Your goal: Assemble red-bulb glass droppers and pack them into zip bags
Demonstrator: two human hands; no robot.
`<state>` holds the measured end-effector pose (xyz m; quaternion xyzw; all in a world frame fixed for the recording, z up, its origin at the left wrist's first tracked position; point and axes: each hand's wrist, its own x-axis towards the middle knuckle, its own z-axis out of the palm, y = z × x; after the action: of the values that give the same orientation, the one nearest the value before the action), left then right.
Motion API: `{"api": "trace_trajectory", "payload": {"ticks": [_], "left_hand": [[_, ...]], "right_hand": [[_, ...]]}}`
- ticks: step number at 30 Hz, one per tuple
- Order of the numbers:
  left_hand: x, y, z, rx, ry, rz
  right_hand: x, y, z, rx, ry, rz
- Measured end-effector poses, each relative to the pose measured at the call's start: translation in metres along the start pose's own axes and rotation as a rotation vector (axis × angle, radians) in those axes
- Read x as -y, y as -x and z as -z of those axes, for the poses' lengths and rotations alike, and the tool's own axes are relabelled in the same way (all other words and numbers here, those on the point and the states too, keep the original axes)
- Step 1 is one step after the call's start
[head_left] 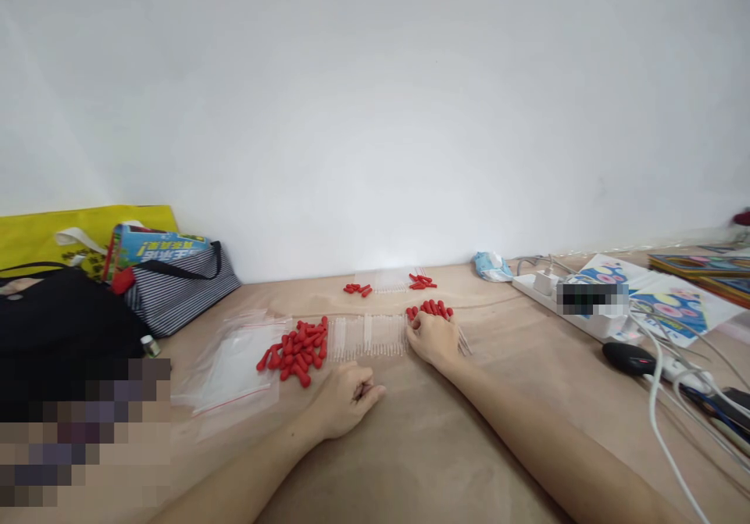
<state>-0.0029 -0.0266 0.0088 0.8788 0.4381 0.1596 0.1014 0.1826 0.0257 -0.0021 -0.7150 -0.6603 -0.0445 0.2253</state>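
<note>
My left hand [350, 399] rests on the table with its fingers loosely curled in; nothing shows in them. Just beyond it lies a pile of red rubber dropper bulbs [296, 351]. A row of thin clear dropper tubes [366, 338] lies flat between that pile and my right hand [434, 338]. My right hand is bent down over the right end of the row, its fingers closed and their tips partly hidden, so what they hold cannot be made out. More red bulbs [437, 308] lie just behind it, and a few tubes [465, 342] stick out at its right.
Clear zip bags [240, 364] lie at the left, near a striped bag [176, 286] and a small bottle [150, 345]. Small red bulb groups [423, 281] lie near the wall. At the right are a blue crumpled packet [492, 266], a power strip [548, 297] and cables [656, 415].
</note>
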Motion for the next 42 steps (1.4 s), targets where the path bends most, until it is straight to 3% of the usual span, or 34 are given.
{"api": "trace_trajectory", "payload": {"ticks": [13,19,21,24,27,32,42], "left_hand": [[-0.002,0.002,0.002,-0.013,0.022,0.036],[0.004,0.001,0.002,-0.159,-0.126,0.034],[0.010,-0.002,0.010,-0.227,-0.231,0.068],[0.022,-0.004,0.029,-0.302,-0.413,0.209],[0.034,-0.005,0.043,-0.269,-0.508,0.376],[0.045,-0.006,0.044,-0.199,-0.501,0.472],[0.042,-0.007,0.045,-0.204,-0.607,0.469]], "right_hand": [[0.006,-0.011,-0.002,0.079,0.103,0.004],[0.008,-0.009,-0.002,0.056,0.118,0.031],[0.006,-0.003,0.000,0.027,0.118,0.038],[-0.005,0.011,0.002,-0.124,0.074,0.114],[-0.022,0.028,0.002,-0.294,-0.031,0.273],[-0.049,0.051,0.001,-0.310,-0.225,0.489],[-0.051,0.047,-0.001,-0.284,-0.400,0.451]]}}
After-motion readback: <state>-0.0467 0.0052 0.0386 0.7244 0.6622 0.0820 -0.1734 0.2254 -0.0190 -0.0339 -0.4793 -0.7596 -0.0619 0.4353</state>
